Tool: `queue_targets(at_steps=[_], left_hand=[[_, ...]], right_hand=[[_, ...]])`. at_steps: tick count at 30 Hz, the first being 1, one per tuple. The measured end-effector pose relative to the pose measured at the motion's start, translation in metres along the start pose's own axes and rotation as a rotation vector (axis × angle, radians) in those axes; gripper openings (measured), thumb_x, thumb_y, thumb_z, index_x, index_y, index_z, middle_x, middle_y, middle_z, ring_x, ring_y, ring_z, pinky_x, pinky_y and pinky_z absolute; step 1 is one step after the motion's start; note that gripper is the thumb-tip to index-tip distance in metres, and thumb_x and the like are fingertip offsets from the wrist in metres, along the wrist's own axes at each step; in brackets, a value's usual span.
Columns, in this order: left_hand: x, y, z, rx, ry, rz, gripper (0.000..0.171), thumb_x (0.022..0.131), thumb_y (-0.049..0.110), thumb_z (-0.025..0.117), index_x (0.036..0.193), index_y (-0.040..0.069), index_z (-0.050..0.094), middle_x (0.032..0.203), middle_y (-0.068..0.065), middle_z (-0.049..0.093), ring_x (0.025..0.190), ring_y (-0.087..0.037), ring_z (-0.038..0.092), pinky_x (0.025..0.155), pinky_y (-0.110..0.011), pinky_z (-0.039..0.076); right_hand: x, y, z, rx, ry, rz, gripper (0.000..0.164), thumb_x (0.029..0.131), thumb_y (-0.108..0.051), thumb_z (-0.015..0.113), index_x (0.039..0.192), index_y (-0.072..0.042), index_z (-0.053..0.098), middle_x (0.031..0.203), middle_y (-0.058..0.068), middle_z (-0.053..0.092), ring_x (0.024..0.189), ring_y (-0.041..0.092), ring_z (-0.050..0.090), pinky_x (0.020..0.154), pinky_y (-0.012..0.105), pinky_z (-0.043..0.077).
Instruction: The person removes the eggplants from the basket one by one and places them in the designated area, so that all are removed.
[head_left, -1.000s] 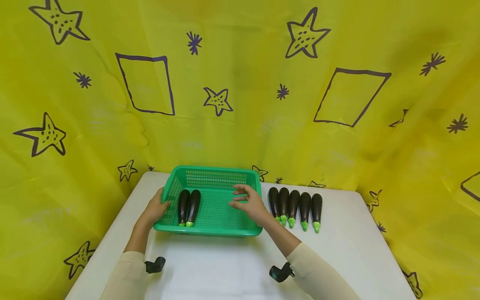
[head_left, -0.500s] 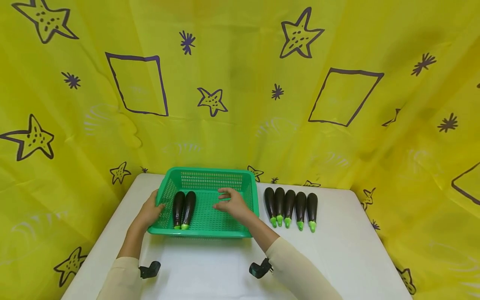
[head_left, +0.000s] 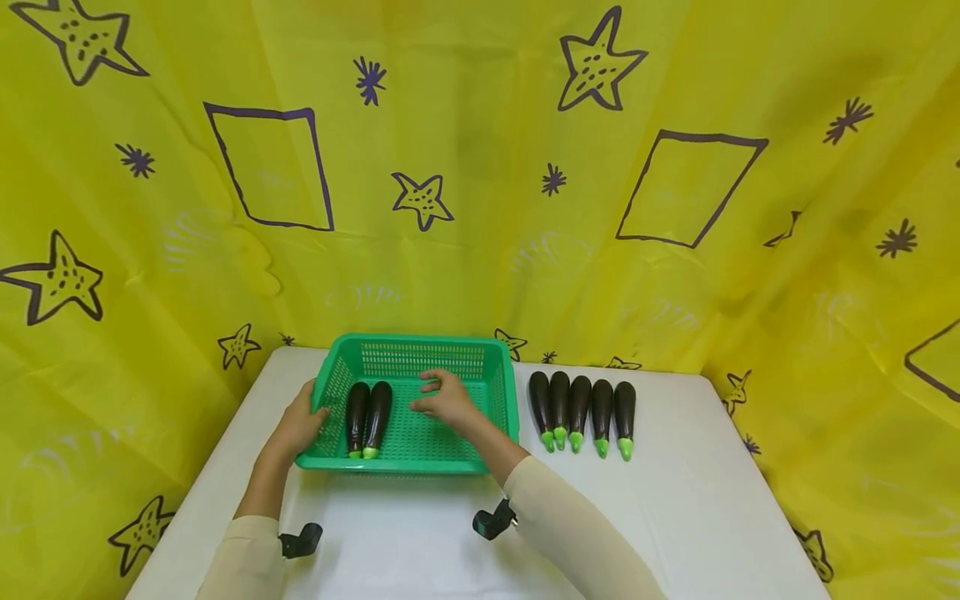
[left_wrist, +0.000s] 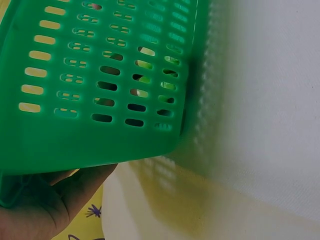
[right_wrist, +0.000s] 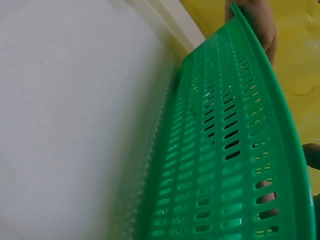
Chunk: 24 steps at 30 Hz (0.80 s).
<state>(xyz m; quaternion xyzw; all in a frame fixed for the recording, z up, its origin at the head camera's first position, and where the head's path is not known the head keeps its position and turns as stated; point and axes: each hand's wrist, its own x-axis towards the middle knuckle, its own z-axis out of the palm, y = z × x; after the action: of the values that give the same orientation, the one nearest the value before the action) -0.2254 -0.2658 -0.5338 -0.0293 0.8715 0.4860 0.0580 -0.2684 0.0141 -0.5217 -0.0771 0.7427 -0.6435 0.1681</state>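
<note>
A green slotted plastic basket (head_left: 405, 465) sits on the table with two dark eggplants (head_left: 378, 417) side by side at its left end. My left hand (head_left: 300, 423) grips the basket's left rim, thumb over the inner side. The left wrist view shows that hand (left_wrist: 55, 205) under the rim of the slotted wall (left_wrist: 75, 140). Over the basket's middle, my right hand (head_left: 448, 402) hovers with bent, parted fingers and nothing between them, to the right of the two eggplants. In the right wrist view the front wall (right_wrist: 215, 125) hides most of this hand.
Several more eggplants (head_left: 579, 408) lie in a row on the white table (head_left: 690, 500), right of the basket, green stem ends towards me. A yellow curtain (head_left: 480, 275) with drawn stars hangs close behind and along both sides of the table.
My right hand has moved left, from the basket's right side to over its middle. The left hand keeps its grip on the rim. The view has shifted slightly.
</note>
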Motion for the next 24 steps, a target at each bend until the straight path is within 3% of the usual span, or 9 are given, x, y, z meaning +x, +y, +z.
queue_targets(at_steps=[13, 18, 24], left_hand=[[-0.001, 0.002, -0.002, -0.005, -0.012, 0.007, 0.067, 0.106, -0.002, 0.044, 0.161, -0.013, 0.007, 0.159, -0.044, 0.022, 0.144, -0.06, 0.027, 0.114, -0.072, 0.025], [-0.001, 0.002, -0.001, -0.013, -0.01, 0.008, 0.066, 0.107, -0.002, 0.043, 0.161, -0.013, 0.007, 0.159, -0.043, 0.022, 0.145, -0.06, 0.026, 0.115, -0.072, 0.024], [-0.002, 0.003, 0.0, -0.004, -0.003, 0.007, 0.066, 0.106, -0.003, 0.043, 0.161, -0.013, 0.008, 0.159, -0.043, 0.023, 0.144, -0.06, 0.028, 0.114, -0.072, 0.025]], right_hand=[[0.023, 0.013, 0.01, -0.121, -0.133, -0.016, 0.071, 0.09, -0.001, 0.078, 0.154, -0.001, 0.048, 0.143, 0.026, 0.056, 0.119, 0.039, 0.063, 0.099, 0.053, 0.053], [0.027, 0.02, 0.021, -0.189, -0.184, 0.008, 0.074, 0.089, 0.0, 0.08, 0.156, -0.002, 0.047, 0.149, 0.023, 0.054, 0.131, 0.042, 0.057, 0.102, 0.051, 0.052], [0.027, 0.024, 0.028, -0.249, -0.255, -0.007, 0.079, 0.088, 0.004, 0.08, 0.158, -0.002, 0.043, 0.156, 0.02, 0.049, 0.129, 0.042, 0.058, 0.099, 0.046, 0.054]])
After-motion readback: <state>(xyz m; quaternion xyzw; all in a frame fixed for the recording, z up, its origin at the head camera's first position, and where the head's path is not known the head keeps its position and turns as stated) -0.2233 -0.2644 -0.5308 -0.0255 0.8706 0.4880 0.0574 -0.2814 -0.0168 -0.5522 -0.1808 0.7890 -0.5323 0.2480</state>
